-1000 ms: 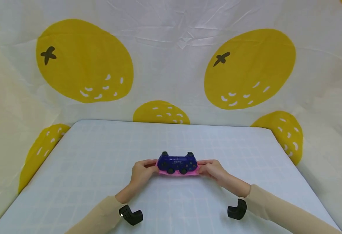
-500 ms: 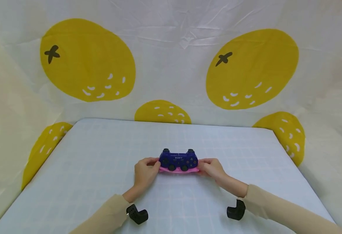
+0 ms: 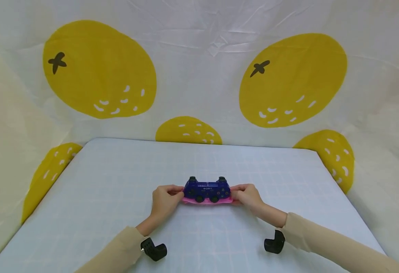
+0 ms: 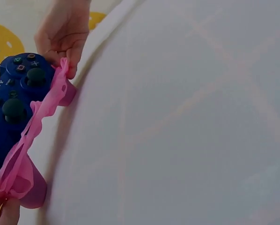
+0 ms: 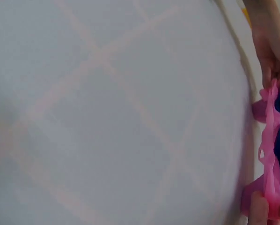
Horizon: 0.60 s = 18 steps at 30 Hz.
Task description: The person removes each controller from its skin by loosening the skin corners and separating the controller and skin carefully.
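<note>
A dark blue Sony game controller (image 3: 207,192) sits between both hands near the middle of the table. Its lower side lies in a thin pink cover (image 3: 208,201) with a loose, ruffled edge. At the cover's left end, my left hand (image 3: 164,201) pinches the pink material between thumb and fingers. My right hand (image 3: 250,198) grips the opposite end the same way. The left wrist view shows the pink cover (image 4: 45,101) stretched along the controller's lower edge and round its grips, below the thumbsticks. In the right wrist view, the right fingers (image 5: 258,211) press on the cover's near end.
A pale blue checked cloth covers the table (image 3: 117,167). Behind it hangs a white curtain (image 3: 199,76) printed with large yellow fruit. A black wrist camera (image 3: 154,249) is strapped at the left sleeve and another black camera (image 3: 274,242) at the right.
Both hands raised the controller and cover slightly, then brought them back down close to their former spot. The grip on both ends stays the same.
</note>
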Motion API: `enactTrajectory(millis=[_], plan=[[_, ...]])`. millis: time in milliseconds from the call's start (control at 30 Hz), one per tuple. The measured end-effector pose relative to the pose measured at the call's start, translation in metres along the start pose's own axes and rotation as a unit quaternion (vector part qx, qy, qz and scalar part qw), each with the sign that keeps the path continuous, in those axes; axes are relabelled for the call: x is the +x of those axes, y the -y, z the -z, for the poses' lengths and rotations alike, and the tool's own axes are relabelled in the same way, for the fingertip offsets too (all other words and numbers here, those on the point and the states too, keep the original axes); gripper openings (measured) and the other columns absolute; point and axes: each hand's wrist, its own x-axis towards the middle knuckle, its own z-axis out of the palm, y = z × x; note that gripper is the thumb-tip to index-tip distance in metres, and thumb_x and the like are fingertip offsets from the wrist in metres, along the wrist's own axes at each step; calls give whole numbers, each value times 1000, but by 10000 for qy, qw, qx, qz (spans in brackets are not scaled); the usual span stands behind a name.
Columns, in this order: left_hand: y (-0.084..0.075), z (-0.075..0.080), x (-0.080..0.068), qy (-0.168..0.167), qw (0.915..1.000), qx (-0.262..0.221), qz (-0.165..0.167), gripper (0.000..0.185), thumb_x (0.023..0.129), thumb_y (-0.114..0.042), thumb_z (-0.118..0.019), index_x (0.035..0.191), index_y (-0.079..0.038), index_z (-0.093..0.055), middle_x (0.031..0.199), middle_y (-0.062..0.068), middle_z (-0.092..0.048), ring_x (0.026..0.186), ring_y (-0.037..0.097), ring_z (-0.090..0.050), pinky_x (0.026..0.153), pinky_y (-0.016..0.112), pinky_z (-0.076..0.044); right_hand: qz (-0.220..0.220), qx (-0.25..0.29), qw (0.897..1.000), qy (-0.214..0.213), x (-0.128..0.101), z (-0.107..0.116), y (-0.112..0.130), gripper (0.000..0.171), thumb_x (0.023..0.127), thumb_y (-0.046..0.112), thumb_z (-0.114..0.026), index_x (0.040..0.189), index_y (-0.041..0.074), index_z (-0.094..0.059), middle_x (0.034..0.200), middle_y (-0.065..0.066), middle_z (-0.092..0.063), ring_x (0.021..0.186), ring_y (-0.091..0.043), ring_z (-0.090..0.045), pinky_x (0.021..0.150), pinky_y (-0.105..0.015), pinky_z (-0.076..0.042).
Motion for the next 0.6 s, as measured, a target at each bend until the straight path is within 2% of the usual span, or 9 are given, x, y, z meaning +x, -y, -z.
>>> enactTrajectory(millis=[267,367,500,600], plan=[[0,3,15,293,9987,32,417,9,77,-7,-74,85,-5,-78,82,9,-75,67,8,-64,58,17,-49,-339,280,9968,673,21,9,2,35,79,2,-59,110,-12,-65,84,-7,-72,61,-7,-61,59,-22,-55],[0,3,18,414,9971,45,638,10,76,-8,-74,85,-4,-77,82,10,-75,65,8,-63,56,17,-49,-461,273,9948,862,26,12,2,35,79,3,-58,110,-12,-65,87,-9,-72,61,-7,-61,59,-22,-55],[0,2,20,443,9963,5,742,11,74,-6,-74,84,-3,-77,82,11,-75,64,7,-62,55,18,-49,-462,149,9957,787,29,10,-1,36,77,3,-58,110,-10,-67,94,-14,-73,63,-8,-61,59,-22,-55],[1,1,20,428,9963,-16,743,10,74,-5,-74,84,-3,-77,81,11,-75,63,6,-61,55,18,-48,-442,133,9962,744,29,8,-2,37,77,3,-58,111,-10,-66,94,-13,-73,66,-7,-62,60,-22,-55]])
